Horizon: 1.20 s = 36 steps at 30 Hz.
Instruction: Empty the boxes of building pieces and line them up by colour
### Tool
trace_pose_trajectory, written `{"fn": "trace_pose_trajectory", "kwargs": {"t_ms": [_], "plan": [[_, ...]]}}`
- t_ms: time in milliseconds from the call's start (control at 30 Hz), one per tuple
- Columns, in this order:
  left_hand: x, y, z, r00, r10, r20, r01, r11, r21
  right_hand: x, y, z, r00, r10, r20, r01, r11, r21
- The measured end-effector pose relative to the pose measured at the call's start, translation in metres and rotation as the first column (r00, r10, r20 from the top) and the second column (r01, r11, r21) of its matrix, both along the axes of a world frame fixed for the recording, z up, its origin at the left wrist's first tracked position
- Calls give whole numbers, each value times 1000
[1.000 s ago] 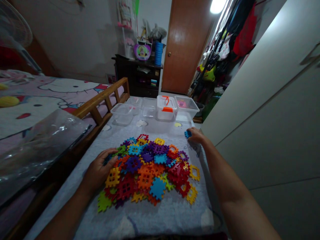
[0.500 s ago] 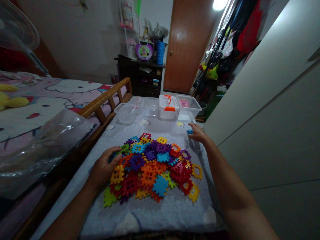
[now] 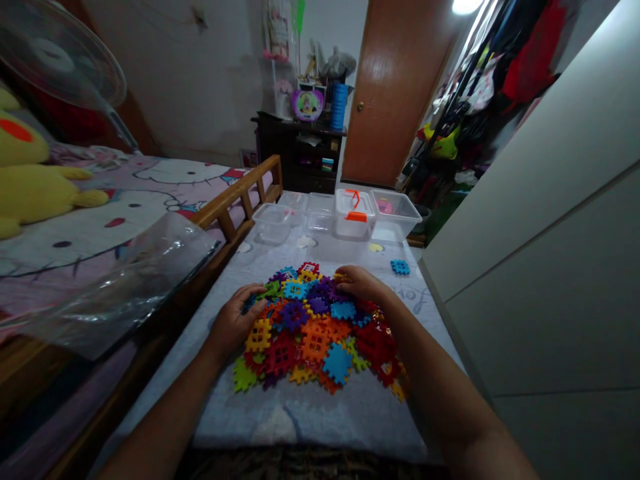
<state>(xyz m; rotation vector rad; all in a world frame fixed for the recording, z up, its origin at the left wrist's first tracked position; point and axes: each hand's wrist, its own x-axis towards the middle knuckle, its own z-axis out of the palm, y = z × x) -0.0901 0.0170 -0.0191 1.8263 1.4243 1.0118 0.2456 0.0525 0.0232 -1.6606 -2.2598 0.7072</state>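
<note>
A heap of interlocking plastic tiles (image 3: pixel 316 340) with toothed edges lies on the cloth-covered table, in red, orange, yellow, green, blue and purple. My left hand (image 3: pixel 236 319) rests at the heap's left edge, thumb and fingers apart around a dark blue-green tile there. My right hand (image 3: pixel 364 283) reaches over the heap's back right part. Its fingers are bent but apart, touching yellow and purple tiles; the forearm hides the heap's right edge. One blue tile (image 3: pixel 400 267) lies alone on the cloth at the right, beyond my right hand.
Clear plastic boxes (image 3: pixel 273 224) line the table's far end, with an orange-handled lidded box (image 3: pixel 353 220) and an open box (image 3: pixel 396 217) holding something pink. A wooden bed rail (image 3: pixel 235 227) runs along the left. A white cabinet (image 3: pixel 540 267) stands at the right.
My right hand has let go of the blue tile at the right and moved left onto the heap. My left hand stays at the heap's left edge. The camera view has turned slightly left.
</note>
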Motion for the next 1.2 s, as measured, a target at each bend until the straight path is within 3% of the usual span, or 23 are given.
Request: {"fn": "trace_pose_trajectory", "kwargs": {"t_ms": [300, 500, 633, 867, 1067, 1200], "plan": [[2, -2, 6, 1000, -7, 6, 7, 1000, -4, 28, -16, 0, 958, -136, -254, 149, 988, 35], [3, -3, 6, 1000, -3, 3, 3, 1000, 0, 69, -34, -12, 772, -373, -515, 426, 904, -17], [3, -4, 7, 1000, 24, 16, -24, 1000, 12, 84, -41, -23, 767, -446, -461, 504, 864, 3], [1, -4, 6, 997, 67, 27, -68, 998, 14, 79, -38, -42, 863, -440, -248, 485, 859, 166], [2, -4, 6, 999, 54, -8, -54, 999, 4, 82, -39, -44, 878, -477, -23, 452, 815, 362], [1, -3, 6, 999, 50, -4, -50, 999, 5, 81, -44, -41, 867, -488, 101, 435, 841, 322]]}}
